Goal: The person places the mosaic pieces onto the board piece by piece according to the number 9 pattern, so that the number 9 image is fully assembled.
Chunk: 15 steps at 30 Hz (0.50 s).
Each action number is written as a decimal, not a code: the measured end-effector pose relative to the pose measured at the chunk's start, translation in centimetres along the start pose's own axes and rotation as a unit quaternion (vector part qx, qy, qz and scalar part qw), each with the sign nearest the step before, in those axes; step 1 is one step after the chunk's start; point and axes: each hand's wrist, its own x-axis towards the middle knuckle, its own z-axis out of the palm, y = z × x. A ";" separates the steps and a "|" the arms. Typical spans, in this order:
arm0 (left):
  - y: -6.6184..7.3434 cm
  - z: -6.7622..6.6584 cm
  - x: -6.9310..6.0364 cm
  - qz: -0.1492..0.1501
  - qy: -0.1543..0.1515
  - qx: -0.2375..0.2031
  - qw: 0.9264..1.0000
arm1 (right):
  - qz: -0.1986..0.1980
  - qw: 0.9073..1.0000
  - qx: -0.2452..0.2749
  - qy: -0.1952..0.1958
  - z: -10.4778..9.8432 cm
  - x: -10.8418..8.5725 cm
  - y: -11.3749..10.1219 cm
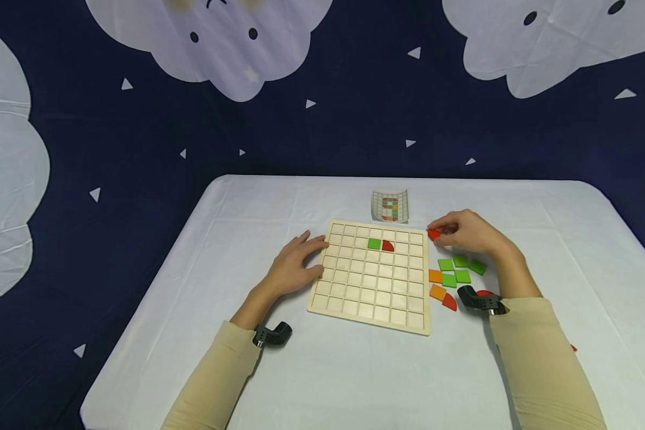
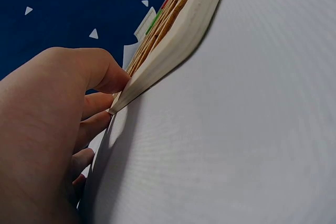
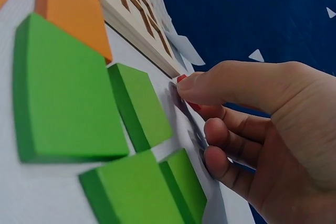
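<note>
A pale wooden grid board [image 1: 369, 313] lies on the table, with a green square tile [image 1: 374, 243] and a red quarter-circle tile [image 1: 388, 245] in adjacent cells of an upper row. My left hand [image 1: 295, 264] touches the board's left edge with thumb and fingertips, its fingers fairly straight. Beyond the board's upper right corner, my right hand [image 1: 470, 231] pinches another red tile [image 1: 433, 234] between thumb and fingers. In the right wrist view the thumb covers most of that red tile [image 3: 181, 78], just off the board's corner.
Right of the board lie several green square tiles [image 1: 463, 276], two orange tiles [image 1: 438, 292] and a red quarter-circle [image 1: 450, 302]. More red shows beside the right wrist and sleeve. A curled pattern card [image 1: 389, 206] sits behind the board. White cloth [image 1: 355, 382] covers the table.
</note>
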 end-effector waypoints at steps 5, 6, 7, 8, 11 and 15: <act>0.0 0.0 0.0 -0.001 -0.001 0.000 1.000 | -0.007 1.000 0.000 0.004 0.1 0.1 -0.1; -0.1 0.0 0.0 -0.002 -0.001 0.000 1.000 | -0.007 1.000 -0.001 0.005 0.1 0.1 -0.1; -0.1 0.0 0.0 -0.002 -0.001 0.000 1.000 | -0.008 1.000 -0.003 0.007 0.1 0.2 -0.1; -0.1 0.0 0.0 -0.002 0.000 0.000 1.000 | -0.007 1.000 -0.005 0.008 0.1 0.2 -0.1; -0.1 0.1 0.0 -0.002 0.000 -0.001 1.000 | -0.007 1.000 -0.007 0.011 0.1 0.3 -0.1; -0.1 0.1 0.0 -0.002 0.001 -0.004 1.000 | -0.008 1.000 0.000 0.014 0.4 0.4 -0.4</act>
